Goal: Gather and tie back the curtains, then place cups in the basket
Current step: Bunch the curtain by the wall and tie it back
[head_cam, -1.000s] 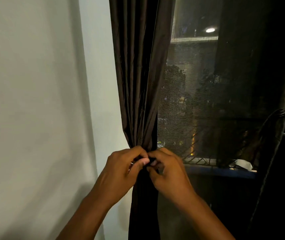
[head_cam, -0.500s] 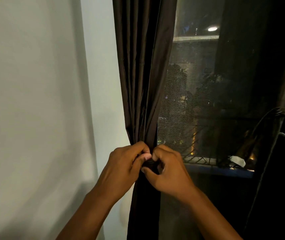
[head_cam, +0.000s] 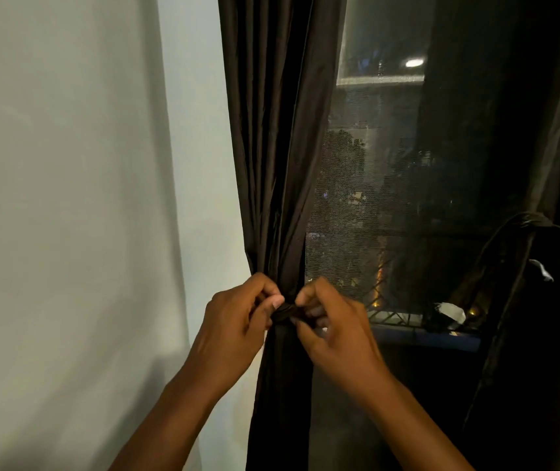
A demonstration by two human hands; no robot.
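Note:
A dark brown curtain [head_cam: 278,137] hangs gathered into a narrow bunch at the left edge of the window. A dark tie-back band [head_cam: 287,312] wraps the bunch at its waist. My left hand [head_cam: 234,329] pinches the band's left end with thumb and fingers. My right hand [head_cam: 331,326] pinches its right end, and the band shows stretched between the two. A second dark curtain [head_cam: 523,253] at the right is cinched by its own tie. No cups or basket are in view.
A pale wall [head_cam: 67,232] fills the left half. The window's mesh screen [head_cam: 367,212] shows night outside, with a blue sill [head_cam: 424,338] and a metal grille below it. A small white object [head_cam: 450,312] lies on the sill.
My two hands have drawn slightly apart, so the tie-back band now shows between them. The camera view shifted a little upward and left.

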